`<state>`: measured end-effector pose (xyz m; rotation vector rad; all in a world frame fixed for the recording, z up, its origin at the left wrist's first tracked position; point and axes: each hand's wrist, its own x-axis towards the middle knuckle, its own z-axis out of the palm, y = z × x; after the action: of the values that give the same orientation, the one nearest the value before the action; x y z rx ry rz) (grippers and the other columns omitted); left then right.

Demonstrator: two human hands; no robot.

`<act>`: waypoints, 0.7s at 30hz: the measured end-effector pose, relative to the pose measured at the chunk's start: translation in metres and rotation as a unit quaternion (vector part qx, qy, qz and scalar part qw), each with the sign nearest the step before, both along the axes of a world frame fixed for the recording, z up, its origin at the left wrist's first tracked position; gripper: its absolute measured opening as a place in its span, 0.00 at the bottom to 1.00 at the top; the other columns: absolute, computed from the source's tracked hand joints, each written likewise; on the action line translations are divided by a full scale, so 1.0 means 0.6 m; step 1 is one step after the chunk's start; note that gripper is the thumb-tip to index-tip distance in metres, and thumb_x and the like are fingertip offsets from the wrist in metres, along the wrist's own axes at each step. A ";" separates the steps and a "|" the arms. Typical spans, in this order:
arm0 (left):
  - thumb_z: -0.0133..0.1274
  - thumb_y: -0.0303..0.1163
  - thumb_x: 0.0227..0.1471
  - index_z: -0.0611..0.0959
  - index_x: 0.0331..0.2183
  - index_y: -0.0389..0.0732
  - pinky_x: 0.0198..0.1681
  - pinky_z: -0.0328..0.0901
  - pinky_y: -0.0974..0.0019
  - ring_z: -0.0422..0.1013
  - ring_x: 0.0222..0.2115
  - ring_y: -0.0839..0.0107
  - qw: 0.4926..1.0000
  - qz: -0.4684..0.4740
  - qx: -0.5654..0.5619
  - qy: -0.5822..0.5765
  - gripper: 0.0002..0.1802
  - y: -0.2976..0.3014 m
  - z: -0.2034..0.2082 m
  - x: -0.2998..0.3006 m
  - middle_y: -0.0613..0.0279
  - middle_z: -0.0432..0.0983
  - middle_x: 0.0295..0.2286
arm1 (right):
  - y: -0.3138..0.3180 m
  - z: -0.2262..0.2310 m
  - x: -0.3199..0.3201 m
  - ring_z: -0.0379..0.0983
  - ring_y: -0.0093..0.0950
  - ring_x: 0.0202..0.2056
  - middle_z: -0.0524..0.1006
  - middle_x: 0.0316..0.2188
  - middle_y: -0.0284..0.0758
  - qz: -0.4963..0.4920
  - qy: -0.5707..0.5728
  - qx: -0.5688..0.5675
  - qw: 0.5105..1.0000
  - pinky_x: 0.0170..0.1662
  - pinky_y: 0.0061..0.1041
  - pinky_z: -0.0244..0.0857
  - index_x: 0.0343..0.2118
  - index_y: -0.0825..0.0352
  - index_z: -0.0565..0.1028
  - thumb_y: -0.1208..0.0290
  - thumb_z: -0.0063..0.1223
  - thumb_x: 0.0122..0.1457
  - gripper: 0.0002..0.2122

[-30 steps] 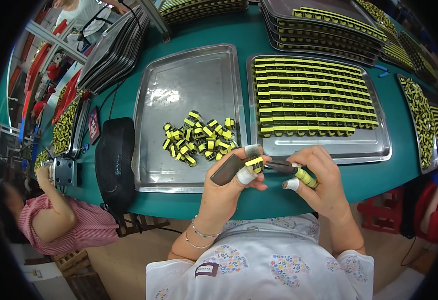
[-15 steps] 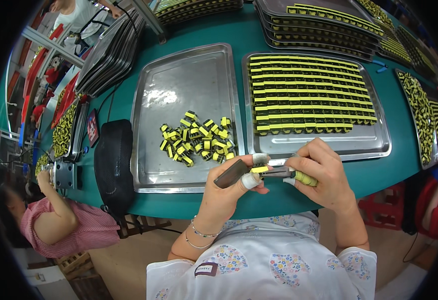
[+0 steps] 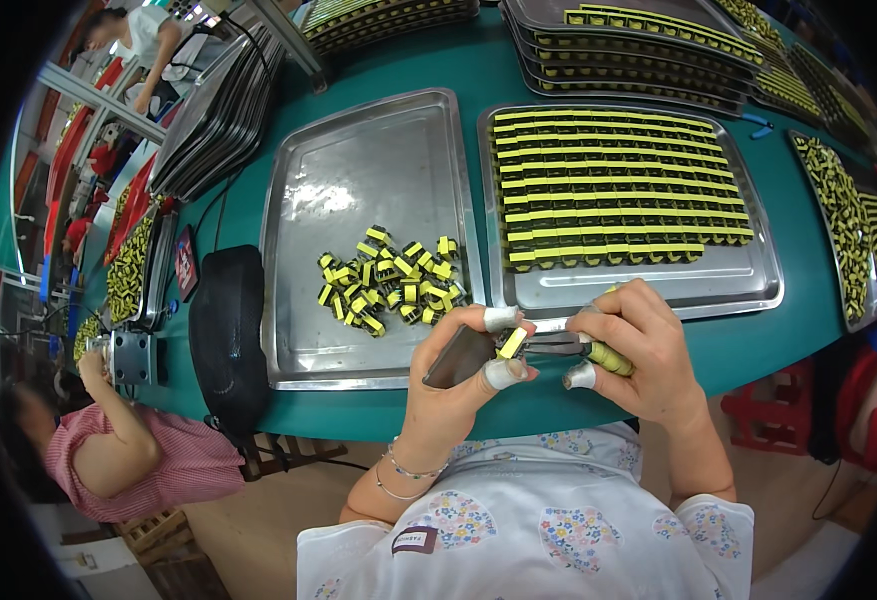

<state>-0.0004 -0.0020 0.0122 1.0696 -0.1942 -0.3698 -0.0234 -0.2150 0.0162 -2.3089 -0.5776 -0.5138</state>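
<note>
Between its taped thumb and fingertips, my left hand [image 3: 450, 385] pinches a small transformer [image 3: 511, 343], black with a band of yellow tape, held tilted. A dark flat plate [image 3: 461, 357] lies across the same palm. My right hand [image 3: 638, 350] is closed around pliers [image 3: 558, 343] with a yellow-green handle. Their dark, narrow jaws point left and reach the transformer; whether they grip it I cannot tell. Beyond my left hand, a metal tray [image 3: 358, 130] carries a loose heap of transformers [image 3: 390, 280]. Past my right hand, another tray [image 3: 648, 290] holds tight rows of transformers [image 3: 618, 190].
A black case [image 3: 230, 335] sits left of the heap's tray. Stacked trays [image 3: 638, 70] stand at the back, and upright empty trays [image 3: 220, 120] lean at back left. Far right is a filled tray [image 3: 863, 318]. A co-worker in a checked top [image 3: 148, 460] sits at left.
The transformer has turned from lying level to tilted between my left fingertips. My right thumb has moved down, away from the handle. The pliers' jaws are still beside the transformer.
</note>
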 end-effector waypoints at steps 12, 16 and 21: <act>0.60 0.17 0.44 0.73 0.39 0.34 0.39 0.75 0.65 0.71 0.42 0.68 0.976 0.075 0.132 -0.154 0.18 0.000 -0.024 -0.005 0.59 0.67 0.38 | 0.026 -0.014 -0.018 0.69 0.34 0.26 0.74 0.25 0.36 -0.070 -0.019 -0.024 0.997 0.28 0.29 0.63 0.30 0.68 0.76 0.71 0.62 0.41 0.12; 0.60 0.17 0.45 0.73 0.39 0.34 0.39 0.75 0.66 0.71 0.41 0.68 0.976 0.080 0.140 -0.149 0.18 -0.003 -0.019 -0.005 0.59 0.67 0.37 | 0.032 -0.008 -0.021 0.69 0.35 0.27 0.74 0.25 0.36 -0.085 0.018 0.007 0.996 0.29 0.30 0.64 0.30 0.68 0.76 0.70 0.62 0.42 0.12; 0.61 0.19 0.45 0.73 0.40 0.34 0.39 0.75 0.66 0.71 0.40 0.70 0.983 0.084 0.116 -0.118 0.19 -0.005 -0.020 -0.005 0.57 0.69 0.38 | 0.029 -0.006 -0.018 0.69 0.35 0.29 0.74 0.26 0.37 -0.074 0.024 0.050 0.996 0.31 0.30 0.63 0.30 0.68 0.76 0.70 0.62 0.43 0.11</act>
<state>-0.0032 -0.0048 0.0003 1.3515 -0.2745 -0.1131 -0.0344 -0.1974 0.0125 -2.2720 -0.3525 -0.5436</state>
